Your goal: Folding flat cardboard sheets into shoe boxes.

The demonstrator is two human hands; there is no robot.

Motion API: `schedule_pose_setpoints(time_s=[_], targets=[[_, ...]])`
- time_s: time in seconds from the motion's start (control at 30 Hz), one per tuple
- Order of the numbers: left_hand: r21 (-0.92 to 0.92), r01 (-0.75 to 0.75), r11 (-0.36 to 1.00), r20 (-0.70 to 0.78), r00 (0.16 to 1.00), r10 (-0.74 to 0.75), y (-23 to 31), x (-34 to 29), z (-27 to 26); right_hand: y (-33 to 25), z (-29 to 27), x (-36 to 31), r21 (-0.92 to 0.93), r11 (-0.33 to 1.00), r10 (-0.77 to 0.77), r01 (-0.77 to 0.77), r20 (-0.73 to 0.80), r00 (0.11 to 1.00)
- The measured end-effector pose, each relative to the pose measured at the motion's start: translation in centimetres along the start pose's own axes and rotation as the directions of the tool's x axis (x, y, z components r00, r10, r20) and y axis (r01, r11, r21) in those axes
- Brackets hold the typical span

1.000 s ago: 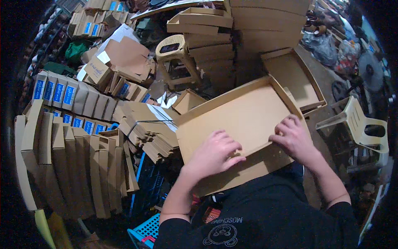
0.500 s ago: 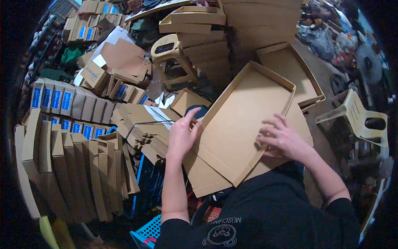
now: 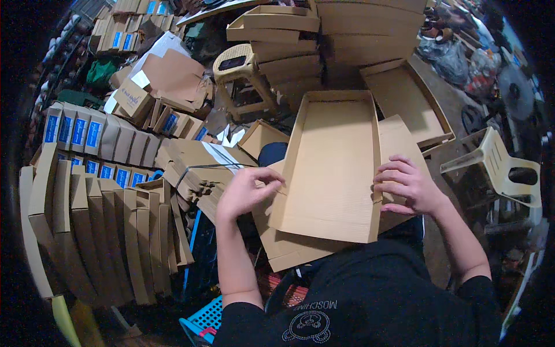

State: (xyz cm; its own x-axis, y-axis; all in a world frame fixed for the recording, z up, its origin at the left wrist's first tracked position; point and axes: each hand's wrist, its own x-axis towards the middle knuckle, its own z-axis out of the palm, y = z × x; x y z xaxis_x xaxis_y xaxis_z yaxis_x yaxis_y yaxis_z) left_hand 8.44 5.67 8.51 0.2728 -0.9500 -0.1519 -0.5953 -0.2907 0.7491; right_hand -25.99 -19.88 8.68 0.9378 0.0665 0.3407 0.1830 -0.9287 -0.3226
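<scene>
A shallow open cardboard tray [image 3: 329, 168] lies across my lap with its walls standing up. At its left wall my left hand [image 3: 248, 189] is closed, thumb and curled fingers meeting at the wall's edge. My right hand [image 3: 407, 188] grips the right wall from the outer side, its fingers slightly fanned along the edge. Beneath the tray is a flat cardboard sheet [image 3: 300, 253], its corners showing at the lower left and on the right. My hands hide parts of both side walls.
Folded cardboard pieces [image 3: 110, 231] stand in a row at left, near a strapped cardboard bundle [image 3: 202, 165]. Ahead are a plastic stool [image 3: 234, 63], stacked cardboard [image 3: 370, 29] and another open tray [image 3: 404, 98]. A plastic chair [image 3: 497, 165] stands right; a blue basket [image 3: 205, 317] sits low.
The tray has turned from slanted to nearly straight ahead, and its near end now stands up as a wall. My right hand has shifted onto the right wall; my left moved slightly leftward and down.
</scene>
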Motion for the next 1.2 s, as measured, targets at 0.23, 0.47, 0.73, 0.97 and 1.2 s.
schedule_pose_setpoints(time_s=[0.23, 0.47, 0.73, 0.97, 1.2], targets=[[-0.107, -0.116, 0.987, 0.190, 0.972, 0.135, -0.9, 0.8, 2.3, 2.9, -0.6, -3.1, -0.103, 0.993, -0.034, 0.056, 0.208, 0.978], [0.058, -0.198, 0.978, 0.202, 0.962, 0.183, 1.1, 1.4, 2.4, 4.8, 0.1, -3.6, 0.028, 0.998, 0.052, -0.049, -0.089, 0.995], [0.029, -0.511, 0.859, -0.220, 0.835, 0.505, 2.0, 2.5, 3.9, 3.4, -0.8, -1.8, 0.119, 0.986, 0.132, -0.118, -0.122, 0.984], [-0.098, -0.347, 0.933, -0.363, 0.885, 0.291, 1.2, 3.1, 7.7, 3.8, 2.5, -3.0, 0.262, 0.937, 0.307, -0.229, -0.311, 0.899], [0.296, -0.558, 0.776, -0.260, 0.734, 0.627, -0.3, 4.0, 8.9, 4.5, 3.1, -2.7, -0.215, 0.976, -0.064, 0.022, -0.188, 0.980]])
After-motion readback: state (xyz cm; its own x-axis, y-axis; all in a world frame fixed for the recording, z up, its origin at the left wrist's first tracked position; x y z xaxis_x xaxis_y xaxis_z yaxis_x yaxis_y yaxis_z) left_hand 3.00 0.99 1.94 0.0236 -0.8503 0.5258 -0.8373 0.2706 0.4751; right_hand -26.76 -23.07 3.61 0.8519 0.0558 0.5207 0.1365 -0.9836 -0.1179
